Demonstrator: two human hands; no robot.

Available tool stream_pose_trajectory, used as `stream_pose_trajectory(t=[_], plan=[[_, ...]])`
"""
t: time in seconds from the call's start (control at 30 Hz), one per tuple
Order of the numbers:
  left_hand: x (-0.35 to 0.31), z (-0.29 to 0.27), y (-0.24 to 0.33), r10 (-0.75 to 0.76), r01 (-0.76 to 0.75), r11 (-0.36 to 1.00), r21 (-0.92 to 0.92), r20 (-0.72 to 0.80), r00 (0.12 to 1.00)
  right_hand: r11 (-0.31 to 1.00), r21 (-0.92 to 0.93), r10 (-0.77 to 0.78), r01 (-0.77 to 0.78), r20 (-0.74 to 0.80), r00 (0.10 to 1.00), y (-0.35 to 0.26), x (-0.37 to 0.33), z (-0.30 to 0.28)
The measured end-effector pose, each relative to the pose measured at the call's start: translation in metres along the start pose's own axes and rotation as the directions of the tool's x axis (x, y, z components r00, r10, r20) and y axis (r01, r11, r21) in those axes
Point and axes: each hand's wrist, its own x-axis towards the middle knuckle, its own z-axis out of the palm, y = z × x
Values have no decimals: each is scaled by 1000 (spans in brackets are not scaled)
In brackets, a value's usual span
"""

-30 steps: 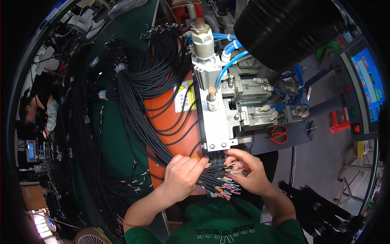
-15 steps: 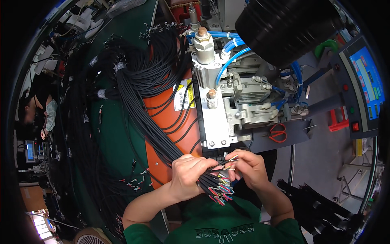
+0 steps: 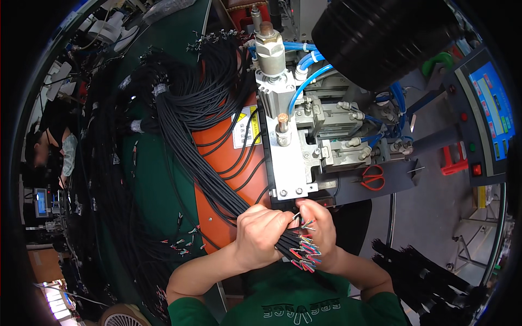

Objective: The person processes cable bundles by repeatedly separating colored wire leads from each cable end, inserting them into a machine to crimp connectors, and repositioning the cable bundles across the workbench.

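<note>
My left hand (image 3: 262,236) is closed round a thick bundle of black cables (image 3: 291,245), just below the machine's front edge. The stripped ends stick out to its right and show thin red, blue, white and green wires. Close against those ends is my right hand (image 3: 322,231), its fingers curled and its thumb and forefinger raised near the machine's lower edge. It pinches a cable end with pale wire tips, partly hidden by the fingers. Above both hands stands a pneumatic machine (image 3: 291,168) with a white metal plate and an upright silver cylinder (image 3: 271,57).
The cables run back over an orange plate (image 3: 223,174) to a large pile (image 3: 201,92) on a green table. Red-handled scissors (image 3: 372,178) lie on a grey shelf right of the machine. A control screen (image 3: 492,108) stands far right. More black cables (image 3: 424,277) hang lower right.
My right hand has moved left and inward, closer to the bundle and my left hand. The upright cylinder's top fitting on the machine has risen. The cable ends have turned slightly.
</note>
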Motion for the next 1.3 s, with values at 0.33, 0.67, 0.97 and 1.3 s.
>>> stream_pose_trajectory(t=[0.33, 0.67, 0.97, 1.3], plan=[[-4, 3, -8, 53, -47, 997, -69, 95, 994, 179, 713, 385, -678, 584, 715, 29, 9, -30], [8, -14, -27, 113, 28, 895, -445, 286, 952, 135, 672, 243, -728, 690, 682, 31, 23, -37], [10, -18, -29, 110, 87, 862, -499, 353, 929, 282, 624, 253, -729, 684, 684, 29, 27, -39], [-6, -5, 2, 29, -76, 980, 182, 250, 968, 977, -187, 168, -105, 359, 918, 19, 24, -33]])
